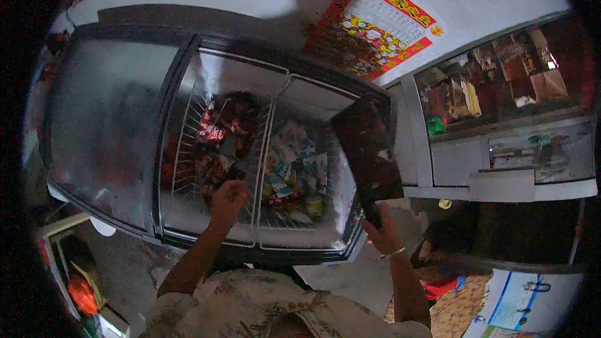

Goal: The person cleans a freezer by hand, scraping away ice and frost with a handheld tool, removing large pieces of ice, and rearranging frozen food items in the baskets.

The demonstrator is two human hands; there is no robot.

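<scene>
An opened chest freezer [300,256] stands before me, with wire baskets hanging inside it. My left hand [229,197] is over the left wire basket [181,164], its fingers bent close to dark and red packets [211,131]. Something dark lies at the fingertips, but whether they grip it cannot be made out. On the right, my right hand [386,232] grasps the lower end of a long dark box [368,155]. This box is tilted over the freezer's right end. Blue, white and green packets [293,159] fill the neighbouring basket.
A frosted glass lid [108,136] covers the freezer's left part. Behind it, a red and yellow poster [375,33] hangs on the white wall. To the right is a cabinet [502,150] with shelved goods. An orange bag [81,293] lies low at the left.
</scene>
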